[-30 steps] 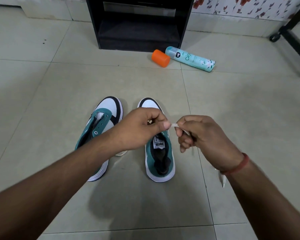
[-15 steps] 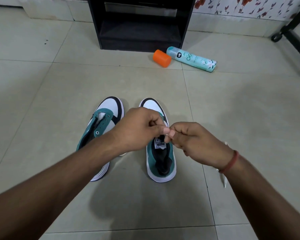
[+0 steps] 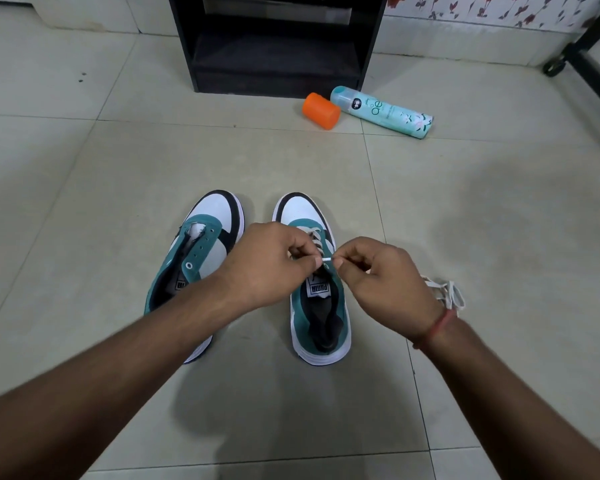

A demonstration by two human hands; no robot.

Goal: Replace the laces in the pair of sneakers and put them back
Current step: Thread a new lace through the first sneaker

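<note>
Two teal, white and black sneakers stand side by side on the tiled floor, toes pointing away. The left sneaker [image 3: 201,251] has bare eyelets and no lace. The right sneaker [image 3: 317,306] carries a white lace [image 3: 313,237] through its front eyelets. My left hand [image 3: 271,261] and my right hand [image 3: 378,271] hover over the right sneaker's tongue, both pinching a short white stretch of lace between their fingertips. A loose heap of white lace [image 3: 445,294] lies on the floor just right of my right wrist.
A black shelf unit [image 3: 278,43] stands at the back against the wall. An orange cap [image 3: 321,110] and a mint-green spray can [image 3: 383,110] lie on the floor in front of it. A black wheeled frame [image 3: 586,60] is at the far right.
My hands were apart with lace between them, came together half a second ago, and now stand slightly apart again. The loose lace heap has come into sight by my right wrist.
</note>
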